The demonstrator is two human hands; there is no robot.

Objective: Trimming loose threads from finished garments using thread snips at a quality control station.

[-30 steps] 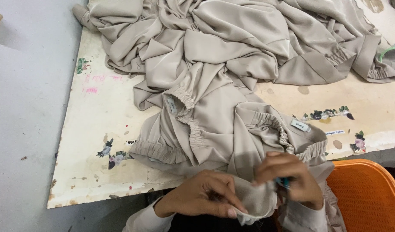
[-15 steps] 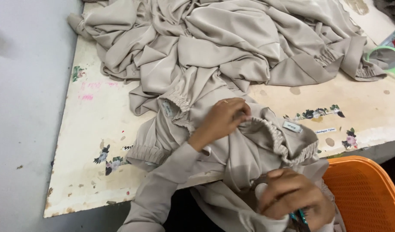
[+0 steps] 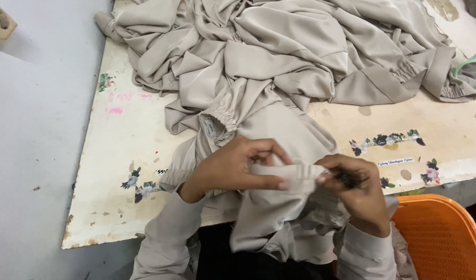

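Note:
A beige garment lies bunched on a cream worktable. My left hand pinches a gathered elastic cuff of that garment, lifted over the table's near edge. My right hand grips the cuff's other end and also holds a small dark tool, mostly hidden in the fingers. A white label shows on another gathered edge just beyond my left hand.
A large heap of the same beige cloth covers the far part of the table. An orange plastic basket stands at the lower right. Floral stickers mark the tabletop. Grey floor lies to the left.
My left hand came back from the garment on the table toward me and took the cuff. My right hand rose from near my lap to grip the cuff's other end.

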